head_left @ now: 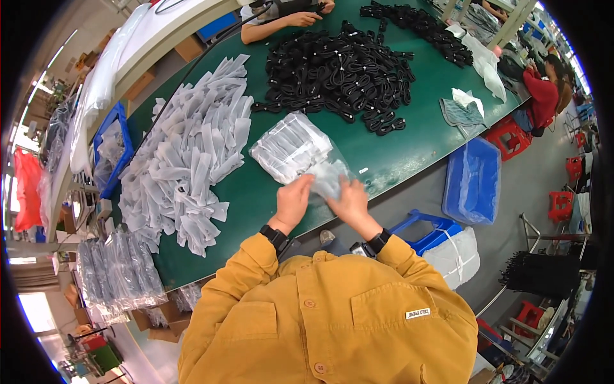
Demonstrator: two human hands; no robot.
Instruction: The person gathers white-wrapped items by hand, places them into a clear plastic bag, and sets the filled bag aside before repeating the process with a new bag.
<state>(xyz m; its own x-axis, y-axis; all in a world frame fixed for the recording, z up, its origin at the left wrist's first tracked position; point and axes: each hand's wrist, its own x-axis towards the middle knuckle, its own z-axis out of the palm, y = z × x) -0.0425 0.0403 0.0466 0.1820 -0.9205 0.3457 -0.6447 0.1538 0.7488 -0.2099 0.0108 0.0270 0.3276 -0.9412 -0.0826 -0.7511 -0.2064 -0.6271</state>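
Note:
A clear plastic bag [294, 147] packed with flat, pale packets lies at the near edge of the green table [393, 163]. Its loose end points toward me, between my hands. My left hand [294, 203] has its thumb and fingers closed on the left side of that loose plastic. On the other side, my right hand [352, 206] pinches the plastic too, slightly blurred. Left of the bag spreads a big heap of frosted, greyish sleeves [192, 147]. Beyond it lies a pile of black bundled cables [339, 70] with light ties.
Across the table a person's forearm [281, 29] rests near the black pile. A grey cloth [462, 114] lies at the right edge. Below stand a blue bin [473, 182] and red stools [508, 137]. Wrapped bundles [118, 269] sit at the table's left end.

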